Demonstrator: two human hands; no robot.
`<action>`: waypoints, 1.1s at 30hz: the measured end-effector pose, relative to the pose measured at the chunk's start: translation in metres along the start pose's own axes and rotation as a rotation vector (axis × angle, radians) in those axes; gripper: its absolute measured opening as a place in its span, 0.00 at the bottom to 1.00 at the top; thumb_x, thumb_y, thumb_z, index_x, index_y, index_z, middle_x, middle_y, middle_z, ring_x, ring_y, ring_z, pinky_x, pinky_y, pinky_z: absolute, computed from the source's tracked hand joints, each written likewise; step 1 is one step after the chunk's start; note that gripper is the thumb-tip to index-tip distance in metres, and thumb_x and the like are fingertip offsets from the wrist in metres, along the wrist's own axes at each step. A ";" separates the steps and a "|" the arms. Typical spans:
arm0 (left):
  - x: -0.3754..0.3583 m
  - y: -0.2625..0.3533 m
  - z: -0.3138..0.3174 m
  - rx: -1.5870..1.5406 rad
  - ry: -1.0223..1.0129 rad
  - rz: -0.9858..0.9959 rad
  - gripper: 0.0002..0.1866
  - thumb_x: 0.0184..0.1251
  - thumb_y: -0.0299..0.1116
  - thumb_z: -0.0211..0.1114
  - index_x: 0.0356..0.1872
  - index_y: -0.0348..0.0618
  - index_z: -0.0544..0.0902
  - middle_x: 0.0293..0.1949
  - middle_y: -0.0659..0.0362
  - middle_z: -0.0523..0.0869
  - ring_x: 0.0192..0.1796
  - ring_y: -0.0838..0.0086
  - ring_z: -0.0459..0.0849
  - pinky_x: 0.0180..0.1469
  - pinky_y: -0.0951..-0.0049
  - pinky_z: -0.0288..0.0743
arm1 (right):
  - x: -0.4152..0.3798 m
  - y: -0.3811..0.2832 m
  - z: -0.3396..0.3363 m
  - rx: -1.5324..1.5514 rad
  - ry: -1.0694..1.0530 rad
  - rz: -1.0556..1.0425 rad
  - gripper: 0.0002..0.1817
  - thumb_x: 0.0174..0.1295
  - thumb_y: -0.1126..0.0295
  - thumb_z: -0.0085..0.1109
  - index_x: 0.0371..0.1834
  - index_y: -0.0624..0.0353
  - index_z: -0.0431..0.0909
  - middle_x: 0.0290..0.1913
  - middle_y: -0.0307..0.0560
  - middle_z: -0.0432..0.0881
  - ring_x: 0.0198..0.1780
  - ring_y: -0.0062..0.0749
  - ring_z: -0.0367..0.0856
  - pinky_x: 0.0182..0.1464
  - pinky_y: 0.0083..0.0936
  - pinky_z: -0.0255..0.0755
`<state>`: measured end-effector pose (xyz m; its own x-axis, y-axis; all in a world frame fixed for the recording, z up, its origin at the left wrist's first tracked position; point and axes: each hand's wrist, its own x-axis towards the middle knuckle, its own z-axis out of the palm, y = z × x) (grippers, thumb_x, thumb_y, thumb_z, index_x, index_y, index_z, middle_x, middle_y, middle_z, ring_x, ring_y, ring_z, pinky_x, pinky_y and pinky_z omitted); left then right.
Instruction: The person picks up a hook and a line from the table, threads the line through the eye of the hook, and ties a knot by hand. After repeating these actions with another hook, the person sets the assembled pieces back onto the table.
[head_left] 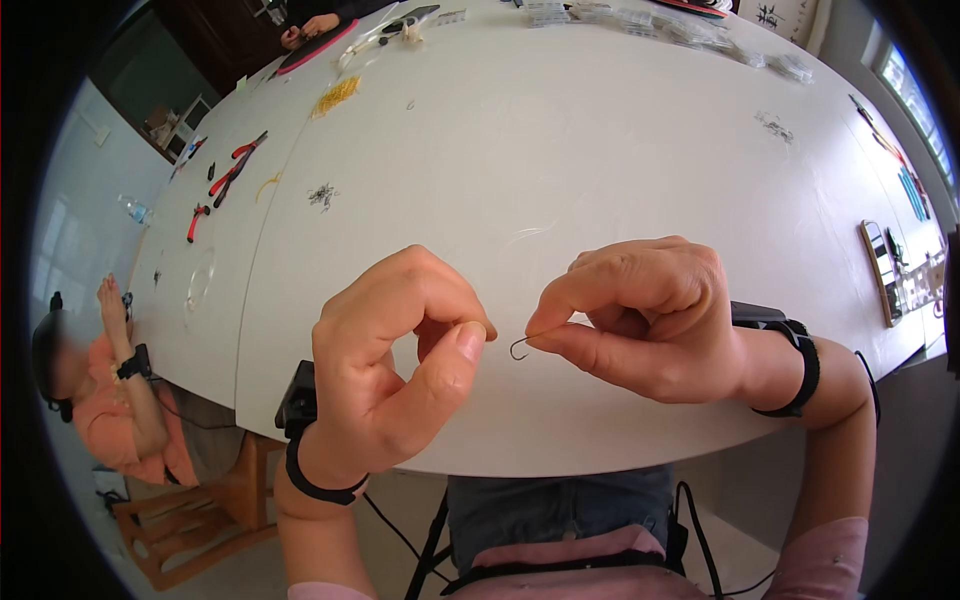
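Between the thumb and forefinger of my right hand [650, 315] is a small dark fish hook [517, 350], its curved end hanging out to the left. My left hand [405, 350] is just left of it, apart from the hook, with thumb and forefinger pinched together; anything between those fingertips is too small to make out. Both hands are above the white table [540, 430], near its front edge. A pile of small dark hooks [323, 196] lies beyond my left hand, and a faint clear line [530, 231] lies beyond the gap between the hands.
Red-handled pliers [236, 170] and yellow pieces [336, 97] lie at the left. Another small pile [774, 127] is at the back right, near a phone [881, 272]. A co-worker [120, 400] sits at the left; another person's hands [310, 30] show at the back. Plastic packets [690, 35] lie far back.
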<state>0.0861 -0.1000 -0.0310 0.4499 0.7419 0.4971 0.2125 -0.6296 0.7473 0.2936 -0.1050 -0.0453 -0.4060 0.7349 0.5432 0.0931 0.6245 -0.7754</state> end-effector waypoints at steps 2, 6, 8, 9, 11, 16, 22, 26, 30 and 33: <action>0.002 0.004 0.003 -0.050 -0.034 -0.043 0.03 0.52 0.20 0.60 0.24 0.39 0.76 0.25 0.62 0.77 0.24 0.82 0.71 0.25 0.83 0.65 | 0.000 -0.002 -0.001 -0.022 0.001 0.048 0.06 0.50 0.78 0.64 0.31 0.56 0.83 0.23 0.37 0.80 0.15 0.18 0.63 0.18 0.17 0.57; 0.000 -0.002 0.004 -0.116 -0.129 -0.049 0.03 0.61 0.23 0.59 0.28 0.38 0.76 0.27 0.62 0.77 0.25 0.82 0.72 0.25 0.82 0.65 | 0.000 -0.002 0.001 -0.041 0.011 0.037 0.05 0.50 0.77 0.65 0.30 0.57 0.83 0.21 0.37 0.79 0.15 0.16 0.62 0.18 0.17 0.56; 0.002 0.001 0.001 -0.076 -0.122 -0.049 0.03 0.62 0.23 0.58 0.28 0.38 0.76 0.27 0.62 0.77 0.25 0.82 0.72 0.26 0.82 0.65 | 0.000 0.001 0.003 -0.024 0.016 0.059 0.05 0.50 0.77 0.65 0.30 0.57 0.83 0.20 0.37 0.78 0.15 0.15 0.62 0.18 0.16 0.55; 0.003 0.001 -0.001 -0.034 -0.119 -0.047 0.04 0.63 0.23 0.58 0.29 0.38 0.76 0.28 0.62 0.77 0.26 0.82 0.72 0.26 0.82 0.65 | 0.000 0.003 0.004 -0.029 0.041 0.088 0.03 0.51 0.77 0.65 0.30 0.59 0.83 0.18 0.36 0.76 0.16 0.14 0.62 0.18 0.16 0.55; 0.004 -0.003 -0.009 0.020 0.019 -0.052 0.04 0.64 0.24 0.57 0.29 0.38 0.76 0.28 0.62 0.77 0.26 0.82 0.72 0.27 0.83 0.66 | 0.002 0.005 0.004 -0.030 0.057 0.116 0.02 0.53 0.76 0.65 0.30 0.60 0.83 0.17 0.35 0.75 0.16 0.12 0.62 0.18 0.15 0.55; 0.013 -0.016 -0.036 0.060 0.444 -0.083 0.06 0.68 0.29 0.54 0.30 0.40 0.74 0.29 0.62 0.78 0.29 0.82 0.75 0.30 0.83 0.69 | 0.015 -0.022 -0.010 0.104 0.063 0.303 0.07 0.57 0.72 0.65 0.31 0.67 0.81 0.23 0.40 0.79 0.18 0.13 0.69 0.20 0.11 0.60; 0.013 -0.045 -0.035 -0.159 -0.047 -0.472 0.09 0.71 0.35 0.50 0.33 0.41 0.73 0.36 0.60 0.80 0.34 0.81 0.76 0.39 0.80 0.72 | 0.017 -0.047 -0.023 0.002 0.200 0.283 0.14 0.62 0.62 0.58 0.29 0.65 0.78 0.14 0.37 0.69 0.13 0.11 0.60 0.16 0.12 0.52; 0.017 -0.057 -0.028 -0.073 -0.288 -0.682 0.09 0.70 0.34 0.51 0.31 0.41 0.73 0.36 0.61 0.79 0.37 0.81 0.75 0.40 0.79 0.72 | 0.013 -0.059 -0.051 -0.051 0.066 0.148 0.13 0.64 0.61 0.56 0.32 0.62 0.74 0.11 0.34 0.67 0.09 0.11 0.57 0.15 0.13 0.50; 0.019 -0.064 -0.026 -0.060 -0.335 -0.749 0.09 0.68 0.33 0.53 0.30 0.41 0.72 0.32 0.63 0.78 0.34 0.82 0.73 0.37 0.79 0.71 | 0.004 -0.084 -0.076 0.212 0.023 0.111 0.12 0.55 0.70 0.63 0.24 0.66 0.72 0.15 0.45 0.74 0.11 0.12 0.67 0.12 0.12 0.56; 0.018 -0.068 -0.025 0.000 -0.358 -0.716 0.09 0.67 0.34 0.54 0.29 0.41 0.72 0.28 0.65 0.75 0.30 0.82 0.71 0.33 0.79 0.70 | 0.005 -0.098 -0.127 0.313 -0.382 -0.120 0.06 0.58 0.78 0.59 0.26 0.64 0.74 0.19 0.46 0.78 0.17 0.14 0.76 0.17 0.14 0.65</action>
<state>0.0581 -0.0378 -0.0620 0.4550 0.8469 -0.2754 0.5553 -0.0280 0.8312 0.3975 -0.1292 0.0744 -0.7060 0.4776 0.5230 -0.2275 0.5464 -0.8060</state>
